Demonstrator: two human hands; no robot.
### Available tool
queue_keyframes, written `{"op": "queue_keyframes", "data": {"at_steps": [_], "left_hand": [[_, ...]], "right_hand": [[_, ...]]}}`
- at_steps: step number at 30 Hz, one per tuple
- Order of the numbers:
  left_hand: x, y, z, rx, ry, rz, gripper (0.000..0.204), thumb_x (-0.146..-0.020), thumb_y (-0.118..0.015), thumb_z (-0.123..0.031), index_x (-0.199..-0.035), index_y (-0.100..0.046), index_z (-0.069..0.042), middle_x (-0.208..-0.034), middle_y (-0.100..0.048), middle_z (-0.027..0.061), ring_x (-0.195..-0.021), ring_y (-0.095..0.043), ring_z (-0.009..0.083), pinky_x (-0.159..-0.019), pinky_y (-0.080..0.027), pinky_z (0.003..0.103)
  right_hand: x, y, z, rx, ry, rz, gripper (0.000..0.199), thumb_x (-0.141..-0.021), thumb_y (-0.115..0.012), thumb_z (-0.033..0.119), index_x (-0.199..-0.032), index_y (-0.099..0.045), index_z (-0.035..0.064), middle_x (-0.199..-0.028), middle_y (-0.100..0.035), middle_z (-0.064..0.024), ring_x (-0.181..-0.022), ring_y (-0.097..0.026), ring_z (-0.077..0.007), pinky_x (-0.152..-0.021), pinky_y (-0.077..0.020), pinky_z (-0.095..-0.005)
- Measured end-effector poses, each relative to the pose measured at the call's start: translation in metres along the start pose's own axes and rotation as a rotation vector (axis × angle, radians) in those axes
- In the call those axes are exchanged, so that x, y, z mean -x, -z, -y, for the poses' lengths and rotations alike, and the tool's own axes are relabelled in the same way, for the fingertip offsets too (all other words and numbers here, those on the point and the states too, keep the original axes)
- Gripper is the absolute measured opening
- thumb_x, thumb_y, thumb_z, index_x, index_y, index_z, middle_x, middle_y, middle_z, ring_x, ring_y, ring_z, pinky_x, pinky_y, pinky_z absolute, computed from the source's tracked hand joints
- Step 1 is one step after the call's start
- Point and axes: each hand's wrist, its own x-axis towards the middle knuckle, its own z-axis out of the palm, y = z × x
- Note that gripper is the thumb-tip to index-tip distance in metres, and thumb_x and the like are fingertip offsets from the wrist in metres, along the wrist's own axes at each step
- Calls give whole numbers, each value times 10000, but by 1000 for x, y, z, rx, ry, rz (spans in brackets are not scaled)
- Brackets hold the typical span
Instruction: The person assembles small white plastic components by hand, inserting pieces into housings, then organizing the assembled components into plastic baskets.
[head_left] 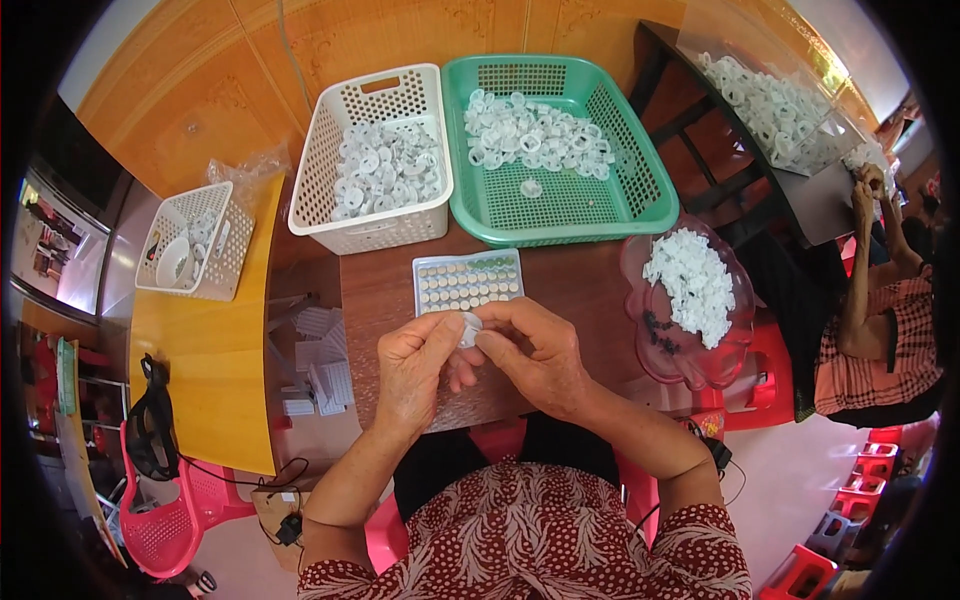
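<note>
My left hand [415, 368] and my right hand [530, 355] meet over the brown table [570, 285], both pinching one small white ring part [468, 328] between the fingertips. Just beyond the hands lies a small flat tray [467, 281] filled with rows of tiny round pieces. A white basket [375, 160] at the far left of the table holds many white rings. Beside it a green basket [560, 150] holds more white rings along its far side.
A pink glass dish [690, 305] with small white pieces sits at the right. A yellow table [215, 330] on the left carries another white basket [195, 240]. Another person [880, 310] sits at the right by a dark table [810, 195] with a tray of white parts.
</note>
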Motion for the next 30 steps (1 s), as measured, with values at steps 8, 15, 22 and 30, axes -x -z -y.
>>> {"op": "queue_keyframes", "data": {"at_steps": [8, 15, 22, 30], "left_hand": [[13, 10, 3, 104, 59, 147, 306, -918, -492, -114, -1147, -557, 78, -918, -643, 151, -638, -632, 183, -490, -469, 232], [16, 13, 8, 72, 68, 129, 310, -883, -513, -87, -1121, -571, 103, -953, -644, 163, -683, -649, 197, -507, -478, 234], [18, 16, 14, 30, 59, 146, 304, -870, -504, -63, -1115, -579, 102, -941, -646, 162, -694, -651, 193, -507, -474, 230], [23, 19, 20, -43, -18, 181, 337, -899, -495, -76, -1190, -535, 89, -958, -637, 158, -664, -630, 179, -531, -476, 229]], "right_hand": [[12, 4, 4, 32, 23, 49, 231, -788, -650, 26, -1017, -618, 25, -792, -586, -78, -709, -570, -187, -609, -459, -292], [16, 0, 3, 128, 166, 22, 258, -755, -663, -8, -1007, -618, 25, -781, -581, -83, -680, -557, -200, -584, -448, -300], [21, -1, -2, 198, 295, -24, 279, -725, -664, -31, -997, -616, 10, -797, -593, -92, -679, -557, -226, -575, -446, -313], [25, 4, -8, 178, 264, 6, 278, -744, -648, -21, -1019, -613, -2, -866, -617, -114, -774, -586, -258, -658, -470, -332]]}}
